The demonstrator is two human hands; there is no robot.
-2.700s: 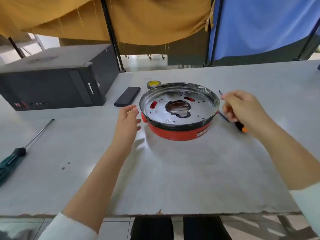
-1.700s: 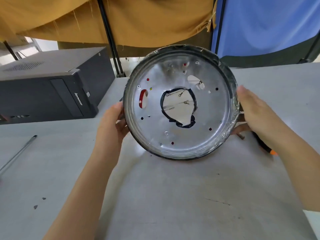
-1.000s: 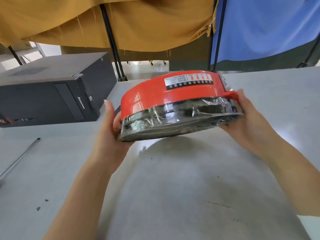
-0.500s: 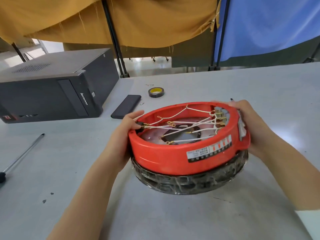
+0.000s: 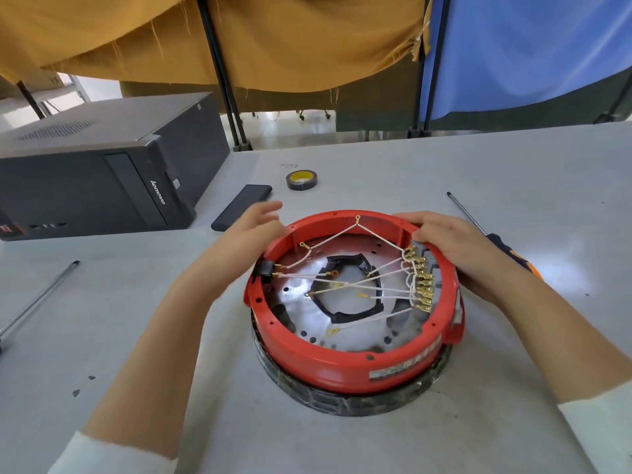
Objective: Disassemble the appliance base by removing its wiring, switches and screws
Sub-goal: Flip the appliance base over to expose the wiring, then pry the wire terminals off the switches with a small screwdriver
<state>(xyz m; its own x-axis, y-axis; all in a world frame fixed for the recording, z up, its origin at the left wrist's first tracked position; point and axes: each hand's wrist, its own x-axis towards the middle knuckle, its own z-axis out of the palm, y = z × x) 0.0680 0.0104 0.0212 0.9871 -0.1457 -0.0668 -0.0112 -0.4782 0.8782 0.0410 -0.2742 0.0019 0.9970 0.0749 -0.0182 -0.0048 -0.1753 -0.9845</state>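
Note:
The round appliance base [image 5: 342, 364] lies upside down on the grey table, red plastic ring up and foil-wrapped black rim down. Inside, white wires [image 5: 376, 289] run across a metal plate to a row of brass terminals [image 5: 422, 285] on the right. A black switch [image 5: 266, 270] sits at the left wall. My left hand [image 5: 249, 230] hovers at the ring's far-left edge with its fingers spread and blurred, holding nothing. My right hand [image 5: 458, 248] lies on the ring's far-right edge, fingers curled over the rim.
An orange-and-black screwdriver [image 5: 465, 213] lies just right of the base, partly under my right hand. Behind are a tape roll [image 5: 301, 179], a dark phone [image 5: 241, 206] and a black computer case [image 5: 85, 179]. Another screwdriver's shaft [image 5: 41, 299] lies far left.
Both hands lifted the base, turned it over and set it down with the wiring facing up. The left hand has since let go of the rim.

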